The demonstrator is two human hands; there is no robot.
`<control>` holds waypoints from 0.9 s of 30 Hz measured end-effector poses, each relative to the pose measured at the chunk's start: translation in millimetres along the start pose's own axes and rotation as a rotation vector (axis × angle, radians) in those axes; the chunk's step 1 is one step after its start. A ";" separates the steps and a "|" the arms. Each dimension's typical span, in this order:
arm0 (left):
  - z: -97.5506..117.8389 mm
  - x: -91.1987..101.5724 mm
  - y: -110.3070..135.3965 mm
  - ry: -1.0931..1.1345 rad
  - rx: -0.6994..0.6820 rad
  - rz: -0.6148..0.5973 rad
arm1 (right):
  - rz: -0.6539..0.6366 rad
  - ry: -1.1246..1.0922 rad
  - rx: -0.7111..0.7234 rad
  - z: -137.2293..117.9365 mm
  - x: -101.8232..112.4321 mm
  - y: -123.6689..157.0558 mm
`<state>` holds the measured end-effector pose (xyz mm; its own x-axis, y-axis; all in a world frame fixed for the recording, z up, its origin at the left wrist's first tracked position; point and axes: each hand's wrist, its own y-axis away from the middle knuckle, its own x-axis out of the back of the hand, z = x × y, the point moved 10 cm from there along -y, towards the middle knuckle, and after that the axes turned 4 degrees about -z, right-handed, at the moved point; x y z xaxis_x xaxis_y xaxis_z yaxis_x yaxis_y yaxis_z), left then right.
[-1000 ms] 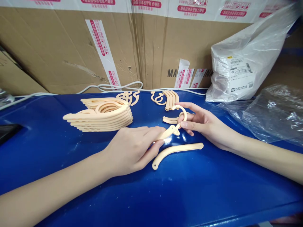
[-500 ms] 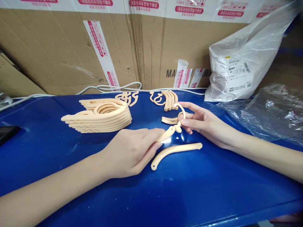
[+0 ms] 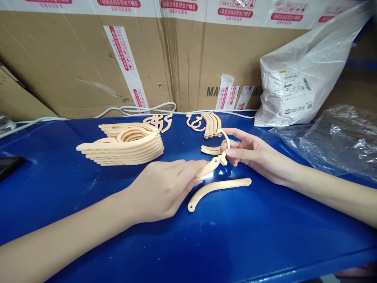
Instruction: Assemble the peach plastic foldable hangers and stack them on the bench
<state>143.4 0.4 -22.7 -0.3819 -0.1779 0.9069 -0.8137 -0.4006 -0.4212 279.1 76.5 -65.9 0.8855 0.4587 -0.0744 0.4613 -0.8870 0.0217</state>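
Observation:
My left hand [image 3: 165,188] pinches one end of a beige plastic hanger arm [image 3: 208,167] just above the blue table [image 3: 88,188]. My right hand [image 3: 253,154] grips a beige curved hook piece [image 3: 226,138], whose lower end meets the tip of that arm. A second loose hanger arm [image 3: 218,188] lies on the table right below both hands. Left of my hands sits a stack of folded beige hangers [image 3: 123,144]. Behind my hands lie loose hooks [image 3: 160,120] and a row of arm pieces [image 3: 211,123].
Large cardboard boxes [image 3: 88,59] wall off the back of the table, with a white cable [image 3: 147,108] along their foot. A white plastic bag [image 3: 297,86] and a clear plastic bag [image 3: 341,141] lie at the right. A dark object [image 3: 8,164] sits at the left edge.
The hook end and the arm tip have come slightly closer together between my hands. Everything else on the table stays where it was.

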 end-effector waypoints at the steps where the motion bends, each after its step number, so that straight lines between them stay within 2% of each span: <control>1: 0.9 0.6 0.0 -0.011 -0.007 0.004 | -0.013 0.011 0.003 -0.3 -0.9 0.1; 7: 8.4 3.2 -0.9 -0.146 -0.050 0.040 | -0.043 0.026 -0.023 -0.4 -3.0 0.6; 15: 15.9 1.6 0.2 -0.288 -0.099 0.027 | -0.049 0.040 -0.047 0.9 -5.3 0.1; 27: 14.8 2.4 -0.8 -0.319 -0.080 0.037 | -0.024 0.062 -0.020 -2.4 -3.9 1.5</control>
<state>149.6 -13.1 -20.0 -0.2655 -0.4681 0.8429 -0.8388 -0.3189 -0.4413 276.5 73.5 -63.2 0.8759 0.4824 -0.0134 0.4825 -0.8750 0.0405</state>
